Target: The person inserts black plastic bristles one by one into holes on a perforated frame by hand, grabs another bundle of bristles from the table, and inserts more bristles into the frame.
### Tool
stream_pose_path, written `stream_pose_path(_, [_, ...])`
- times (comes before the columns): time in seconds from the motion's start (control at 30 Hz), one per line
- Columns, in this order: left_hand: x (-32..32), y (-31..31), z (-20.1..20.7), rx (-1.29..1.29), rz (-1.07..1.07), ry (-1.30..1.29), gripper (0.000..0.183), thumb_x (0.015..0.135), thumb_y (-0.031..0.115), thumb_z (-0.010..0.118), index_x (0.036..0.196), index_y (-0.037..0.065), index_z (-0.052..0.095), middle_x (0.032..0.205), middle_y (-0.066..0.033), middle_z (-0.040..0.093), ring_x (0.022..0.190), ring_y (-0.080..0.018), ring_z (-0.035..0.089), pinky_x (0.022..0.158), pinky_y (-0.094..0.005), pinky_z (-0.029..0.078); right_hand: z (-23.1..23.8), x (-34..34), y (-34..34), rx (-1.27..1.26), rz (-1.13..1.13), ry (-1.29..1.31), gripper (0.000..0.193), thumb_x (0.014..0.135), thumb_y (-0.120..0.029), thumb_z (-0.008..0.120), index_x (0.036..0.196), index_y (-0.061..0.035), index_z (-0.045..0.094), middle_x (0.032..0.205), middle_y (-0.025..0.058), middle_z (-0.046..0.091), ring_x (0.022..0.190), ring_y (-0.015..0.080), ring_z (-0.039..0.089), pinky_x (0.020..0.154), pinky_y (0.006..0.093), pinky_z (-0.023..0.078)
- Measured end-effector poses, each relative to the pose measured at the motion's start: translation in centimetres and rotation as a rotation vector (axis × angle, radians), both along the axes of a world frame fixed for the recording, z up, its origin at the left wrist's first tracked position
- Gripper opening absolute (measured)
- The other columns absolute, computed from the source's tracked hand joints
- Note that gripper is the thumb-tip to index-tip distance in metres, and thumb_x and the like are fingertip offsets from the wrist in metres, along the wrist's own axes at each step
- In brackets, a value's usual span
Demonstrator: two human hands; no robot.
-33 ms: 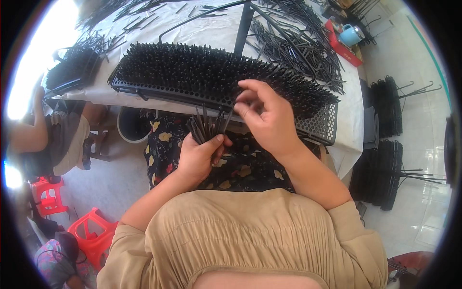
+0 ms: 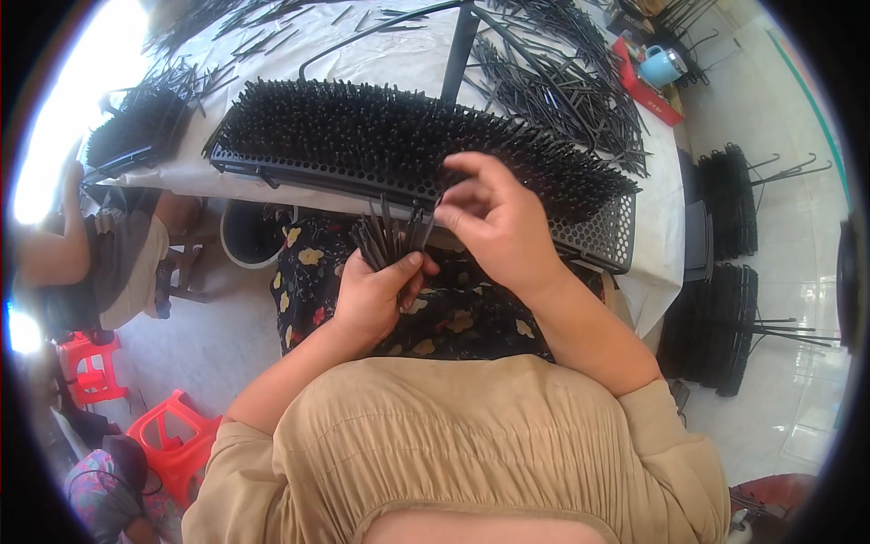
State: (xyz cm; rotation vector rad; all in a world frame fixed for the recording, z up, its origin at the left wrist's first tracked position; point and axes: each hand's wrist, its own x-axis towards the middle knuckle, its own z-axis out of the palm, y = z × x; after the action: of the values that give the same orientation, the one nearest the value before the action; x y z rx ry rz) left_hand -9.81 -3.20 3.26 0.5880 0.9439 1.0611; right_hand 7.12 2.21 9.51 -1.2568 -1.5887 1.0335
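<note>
My left hand (image 2: 376, 295) is closed round a bundle of thin black plastic strips (image 2: 388, 238), their ends fanning upward over my lap. Just right of the bundle's tips, my right hand (image 2: 494, 227) has thumb and fingers drawn together in a pinch. Something dark shows at its fingertips, too small to make out. Beyond both hands lies a long black perforated panel (image 2: 598, 238), tilted on the table's near edge. Dense black bristle-like strips (image 2: 335, 127) stand up from most of its holes. Bare holes show along its front edge and right end.
Loose black strips (image 2: 553, 82) are heaped behind the panel on the white-covered table (image 2: 666, 218). A black metal stand (image 2: 459, 54) rises there. A red box (image 2: 648, 86) with a blue mug (image 2: 662, 66) sits right. Left are another person (image 2: 63, 258), a bucket (image 2: 249, 234) and red stools (image 2: 172, 440).
My right hand has shifted slightly left, closer to the tips of the strip bundle, and its fingers have drawn in a little. My left hand has stayed in place.
</note>
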Motion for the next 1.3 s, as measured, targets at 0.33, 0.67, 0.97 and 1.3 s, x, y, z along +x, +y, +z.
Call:
stream_pose_path(0.33, [0.3,0.2,0.3,-0.07,-0.072,0.054,0.011,0.095,0.005,0.059,0.105,0.001,0.06,0.088,-0.0098,0.068,0.063,-0.0115,0.058,0.048,-0.0227,0.042,-0.3,2.2,3.3,0.767,-0.194,-0.3,0.023,0.079,0.0,0.073,0.097,-0.0078,0.062,0.076,0.008,0.066,0.067,0.0268,0.064,0.061,0.0342,0.05])
stream_pose_path(0.67, [0.4,-0.1,-0.1,-0.056,-0.015,0.027,0.013,0.095,0.004,0.057,0.108,0.002,0.061,0.089,-0.0101,0.068,0.064,-0.0128,0.059,0.05,-0.0237,0.044,0.0,1.6,1.4,0.87,-0.05,-0.54,0.03,0.071,0.0,0.079,0.099,-0.0068,0.071,0.092,0.0078,0.069,0.086,0.0286,0.061,0.074,0.0378,0.051])
stream_pose_path(0.97, [0.5,-0.1,0.9,-0.01,-0.154,-0.06,0.019,0.097,0.009,0.058,0.114,0.004,0.062,0.097,-0.0111,0.071,0.075,-0.0159,0.067,0.051,-0.0225,0.048,-1.0,1.1,-1.3,-0.325,0.194,0.177,0.026,0.086,0.002,0.069,0.111,-0.002,0.061,0.092,0.0048,0.069,0.08,0.0077,0.063,0.066,0.0223,0.051])
stream_pose_path(1.3, [0.7,0.3,-0.1,-0.042,-0.172,0.176,0.015,0.097,0.007,0.056,0.109,-0.001,0.061,0.096,-0.0142,0.071,0.069,-0.0158,0.067,0.046,-0.0228,0.045,-0.5,4.6,0.3,0.425,-0.119,0.134,0.018,0.087,0.007,0.068,0.104,0.0008,0.063,0.093,0.0106,0.072,0.088,0.0146,0.071,0.079,0.0252,0.057])
